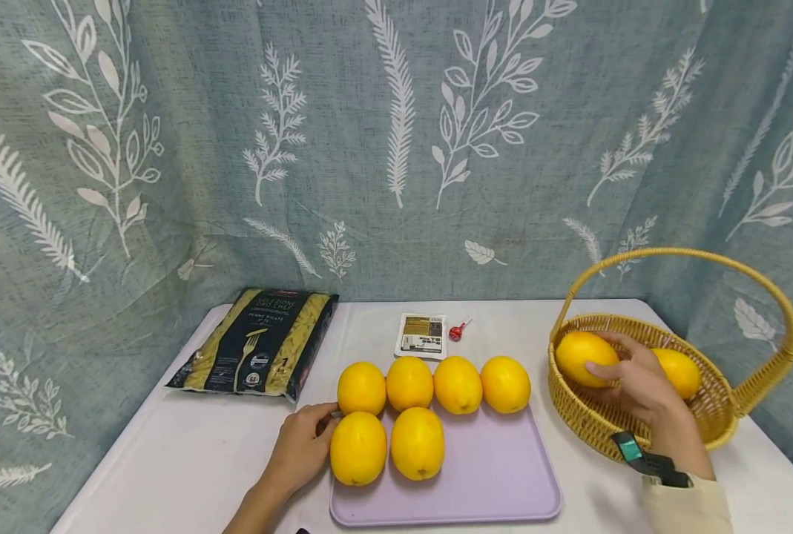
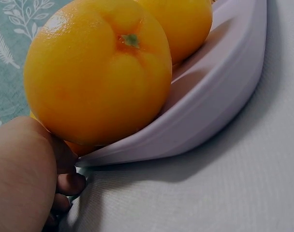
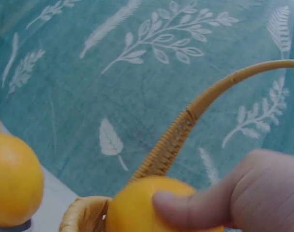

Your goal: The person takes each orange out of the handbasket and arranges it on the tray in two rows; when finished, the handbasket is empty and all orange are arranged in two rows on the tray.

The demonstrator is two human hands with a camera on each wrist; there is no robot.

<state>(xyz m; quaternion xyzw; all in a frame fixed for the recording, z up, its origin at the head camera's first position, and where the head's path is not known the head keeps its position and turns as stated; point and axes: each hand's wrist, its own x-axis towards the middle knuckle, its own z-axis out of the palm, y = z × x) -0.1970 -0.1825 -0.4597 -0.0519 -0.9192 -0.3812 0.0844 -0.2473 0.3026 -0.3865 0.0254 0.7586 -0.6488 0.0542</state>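
My right hand (image 1: 633, 378) grips an orange (image 1: 586, 359) inside the wicker basket (image 1: 586, 426), thumb across its near side. The right wrist view shows the thumb pressed on this orange (image 3: 132, 205), close to the basket's rim. Another orange (image 1: 679, 373) lies in the basket, partly behind that hand. At the left edge of the lilac tray (image 1: 489, 475), my left hand (image 1: 305, 441) pinches the rim; in the left wrist view its curled fingers (image 2: 69, 183) are at the tray's corner. Several oranges (image 1: 418, 443) sit on the tray, in a back row and a front pair.
A bag of penne pasta (image 1: 256, 343) lies at the back left of the white table (image 1: 169, 460). Behind the tray are a small flat packet (image 1: 421, 335) and a red lollipop (image 1: 457, 331). The basket's tall handle (image 1: 676, 252) arches over it. A patterned curtain (image 1: 343, 148) closes off the back.
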